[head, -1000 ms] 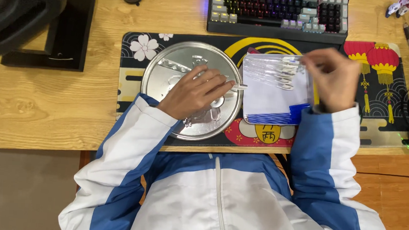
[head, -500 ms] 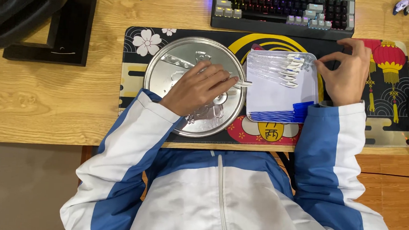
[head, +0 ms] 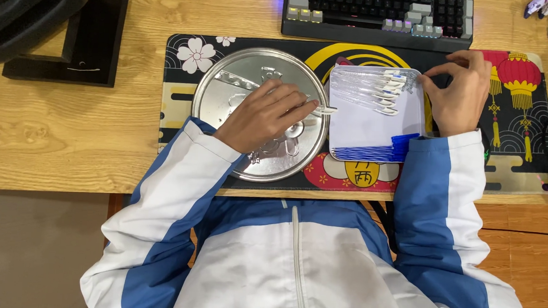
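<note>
- Left hand (head: 265,114) resting palm-down over the round silver tray (head: 227,94), fingers close together and pinched on a small clear plastic spoon (head: 323,110) whose bowl pokes out to the right, past the tray's rim.
- Right hand (head: 458,92) at the right edge of the white rectangular tray (head: 364,124), thumb and forefinger curled near the tray's top right corner; whether nipping anything there or merely touching the rim, cannot tell.
- Hands well apart, one to each tray, the white tray between them.
- Inside the white tray: a row of clear plastic spoons (head: 373,90) lying side by side along the top, and a bunch of blue sticks or handles (head: 375,152) along the bottom edge; middle of that tray bare.
- On the silver tray: a few more clear plastic pieces (head: 237,80) scattered at upper left, hard to make out against the shine.
- Both trays sitting side by side, just about touching, on a black desk mat (head: 182,97) printed with flowers, a yellow arc and red lanterns, laid on a pale wooden desk (head: 66,135).
- Beyond the mat: a keyboard (head: 377,14) with dark and grey keys at top centre; a black stand (head: 72,34) at top left.
- White and blue jacket sleeves (head: 436,195) covering both arms.
</note>
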